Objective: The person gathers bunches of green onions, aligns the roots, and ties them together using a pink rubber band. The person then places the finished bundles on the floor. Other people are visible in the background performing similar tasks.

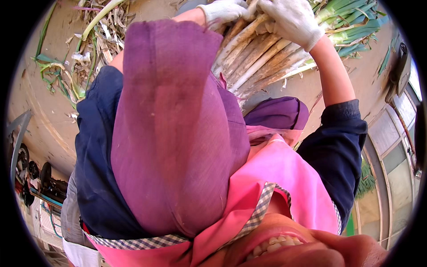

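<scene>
A bundle of soil-stained leeks or long green onions (257, 56) lies before me, root ends towards my body. Their green tops (350, 30) fan out at the upper right. In a white knit glove, my right hand (290, 21) is over the bundle, its fingers curled on a stalk. My left hand (225, 11), gloved alike, reaches in from the left and meets the stalks beside the right hand. The picture's top edge cuts off part of both hands, and the left hand's grip is unclear.
Dry husks and peeled leaves (106, 36) are heaped on the floor (50, 100) at the left. A hanging purple cloth (173, 116) blocks much of the middle. Wheeled equipment (43, 173) stands at the lower left, glazed panels (390, 143) at the right.
</scene>
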